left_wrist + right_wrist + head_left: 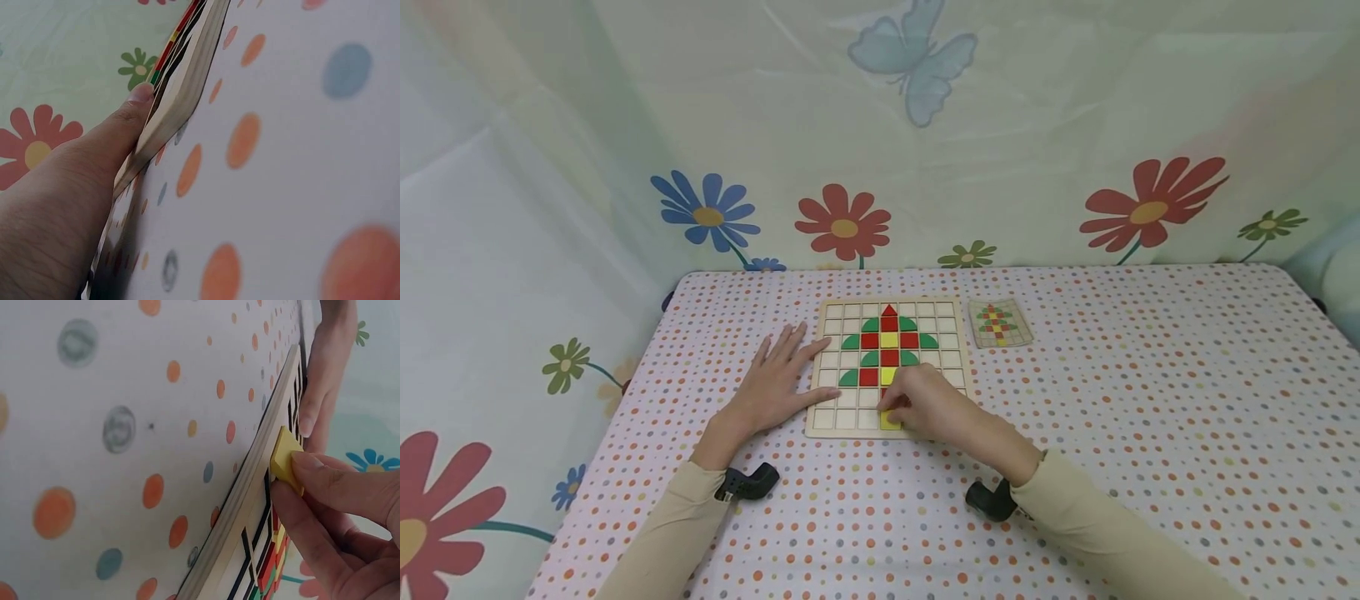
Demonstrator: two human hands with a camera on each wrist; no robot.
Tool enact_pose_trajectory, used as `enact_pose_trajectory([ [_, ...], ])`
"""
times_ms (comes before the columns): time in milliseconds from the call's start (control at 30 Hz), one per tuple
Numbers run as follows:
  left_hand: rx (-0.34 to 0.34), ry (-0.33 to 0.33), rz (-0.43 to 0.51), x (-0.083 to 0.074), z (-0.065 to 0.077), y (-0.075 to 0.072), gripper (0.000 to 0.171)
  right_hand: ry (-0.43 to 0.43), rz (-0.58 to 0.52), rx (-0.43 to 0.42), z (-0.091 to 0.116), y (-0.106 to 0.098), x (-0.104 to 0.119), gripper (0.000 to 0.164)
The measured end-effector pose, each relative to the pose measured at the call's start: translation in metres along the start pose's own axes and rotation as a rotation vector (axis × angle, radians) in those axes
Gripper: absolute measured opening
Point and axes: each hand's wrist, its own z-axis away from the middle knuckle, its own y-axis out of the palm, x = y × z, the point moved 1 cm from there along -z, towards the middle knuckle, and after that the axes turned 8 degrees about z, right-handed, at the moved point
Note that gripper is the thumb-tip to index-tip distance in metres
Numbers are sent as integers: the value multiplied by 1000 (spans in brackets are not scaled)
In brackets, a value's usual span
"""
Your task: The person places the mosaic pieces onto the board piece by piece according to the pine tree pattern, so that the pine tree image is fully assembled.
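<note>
A wooden grid board [826,417] lies on the table, with red, green and yellow pieces set in its cells in a tree-like pattern. Between thumb and fingers my right hand [928,404] pinches a yellow square tile [286,456] at the board's near edge. The tile looks tilted in the right wrist view; the hand covers some cells beside it. My left hand [778,383] lies with fingers spread over the board's left edge, its thumb [141,94] resting on the board.
A small pattern card [1000,323] showing a similar tree lies just right of the board. The table [1150,400] has a dotted cloth. Behind it hangs a flowered backdrop [1030,167]. Black wrist devices [752,482] sit under both wrists.
</note>
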Motion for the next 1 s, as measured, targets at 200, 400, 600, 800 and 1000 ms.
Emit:
enact_pose_trajectory([
  [200,-6,4,0,0,-1,1,88,-51,161,-37,4,4,8,12],
  [400,-4,4,-4,1,0,3,88,-49,283,-36,7,11,13,11],
  [600,-11,2,0,2,1,2,89,-113,406,-71,9,15,16,11],
  [800,-20,5,5,5,2,3,89,-110,185,10,14,8,3,13],
  [1000,-22,7,7,7,3,5,88,-187,-64,-43,36,-11,-32,24],
])
